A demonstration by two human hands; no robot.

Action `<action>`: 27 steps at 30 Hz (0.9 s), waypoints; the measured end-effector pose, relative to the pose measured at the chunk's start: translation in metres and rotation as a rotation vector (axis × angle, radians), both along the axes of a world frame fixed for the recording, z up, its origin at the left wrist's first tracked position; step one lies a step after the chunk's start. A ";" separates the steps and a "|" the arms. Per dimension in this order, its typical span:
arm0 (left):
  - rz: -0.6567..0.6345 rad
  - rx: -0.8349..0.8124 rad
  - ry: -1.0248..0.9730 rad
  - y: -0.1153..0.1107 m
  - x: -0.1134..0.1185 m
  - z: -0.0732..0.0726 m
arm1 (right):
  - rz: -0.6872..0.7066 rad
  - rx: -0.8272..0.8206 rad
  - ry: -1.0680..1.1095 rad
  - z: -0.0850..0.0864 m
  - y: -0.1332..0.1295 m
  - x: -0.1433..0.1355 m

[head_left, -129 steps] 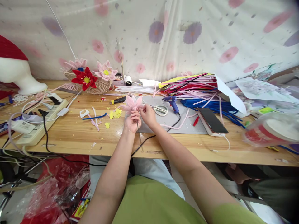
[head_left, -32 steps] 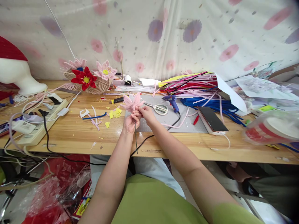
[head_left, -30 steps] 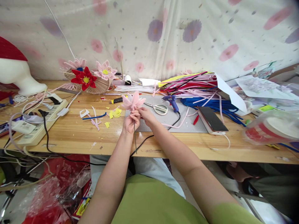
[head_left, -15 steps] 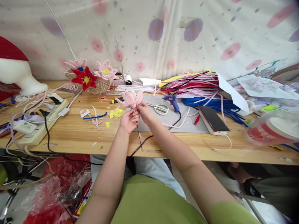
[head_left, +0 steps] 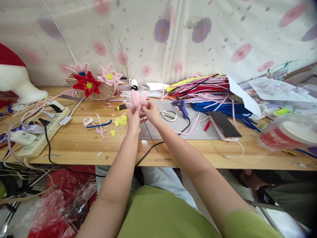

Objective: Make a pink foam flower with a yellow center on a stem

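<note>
I hold a pale pink pipe-cleaner flower above the wooden table. My left hand grips it just under the petals. My right hand pinches the flower's base from the right side. A thin dark wire stem hangs down from the flower and slants toward the table's front edge. Both hands hover over the left end of a grey cutting mat.
Scissors, a blue glue gun with its black cord, a phone and a heap of coloured pipe cleaners lie to the right. Finished flowers on a woven fan, a power strip and yellow scraps sit left.
Both hands have lifted the flower a little farther from me and turned it. The wire stem has swung from hanging left of my wrist to slanting down to the right.
</note>
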State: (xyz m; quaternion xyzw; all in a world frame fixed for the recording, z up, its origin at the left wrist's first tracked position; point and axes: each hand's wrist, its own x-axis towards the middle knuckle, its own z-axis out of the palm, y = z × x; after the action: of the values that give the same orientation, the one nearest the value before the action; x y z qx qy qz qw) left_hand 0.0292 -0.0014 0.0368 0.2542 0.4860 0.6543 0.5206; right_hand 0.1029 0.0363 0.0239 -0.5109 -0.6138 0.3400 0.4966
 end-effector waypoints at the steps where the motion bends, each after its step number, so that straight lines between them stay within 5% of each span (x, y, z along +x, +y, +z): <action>1: 0.004 -0.023 -0.016 0.001 -0.001 0.000 | -0.006 0.042 -0.071 0.001 -0.003 0.002; 7: -0.031 -0.162 -0.176 0.006 -0.002 -0.011 | -0.067 0.221 -0.375 -0.003 -0.012 0.007; 15: -0.258 -0.211 -0.608 0.006 -0.011 -0.016 | -0.271 0.232 -0.299 -0.021 -0.014 0.000; 19: -0.292 -0.134 -0.782 0.004 -0.016 -0.024 | -0.170 0.304 -0.393 -0.021 -0.018 0.000; 27: -0.381 -0.153 -0.805 -0.003 -0.022 -0.031 | -0.060 0.211 -0.351 -0.017 -0.018 0.005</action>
State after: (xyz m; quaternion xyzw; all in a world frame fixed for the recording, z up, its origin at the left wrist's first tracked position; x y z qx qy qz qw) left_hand 0.0073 -0.0048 0.0062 0.0252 0.2362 0.5558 0.7967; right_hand 0.1083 0.0182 0.0068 -0.5256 -0.7075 0.1644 0.4429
